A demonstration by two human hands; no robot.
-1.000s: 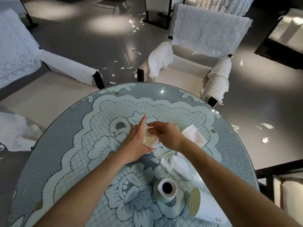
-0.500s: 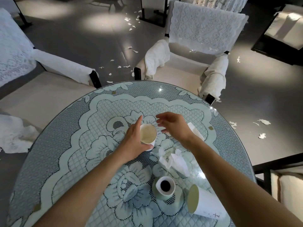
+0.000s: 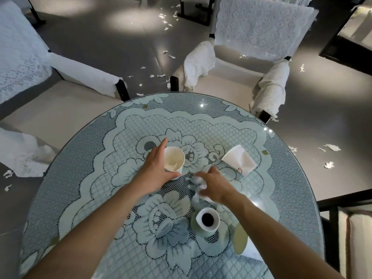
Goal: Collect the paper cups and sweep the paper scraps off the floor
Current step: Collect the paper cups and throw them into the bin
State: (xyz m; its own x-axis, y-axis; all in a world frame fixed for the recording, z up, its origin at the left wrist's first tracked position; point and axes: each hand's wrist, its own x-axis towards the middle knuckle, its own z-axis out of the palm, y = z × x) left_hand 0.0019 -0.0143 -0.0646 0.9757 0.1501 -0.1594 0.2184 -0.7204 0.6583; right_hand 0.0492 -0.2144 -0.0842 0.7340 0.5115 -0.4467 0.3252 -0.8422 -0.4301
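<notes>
Paper cup [image 3: 174, 161] stands upright near the middle of the desk [image 3: 80, 178], with the left grip [image 3: 157, 170] wrapped round its side. Just beside it, the right grip [image 3: 213, 186] curls onto a crumpled tissue [image 3: 199, 183]. A flattened cup [image 3: 239, 160] lies farther right, and paper scraps [image 3: 332, 147] litter the floor [image 3: 322, 117].
</notes>
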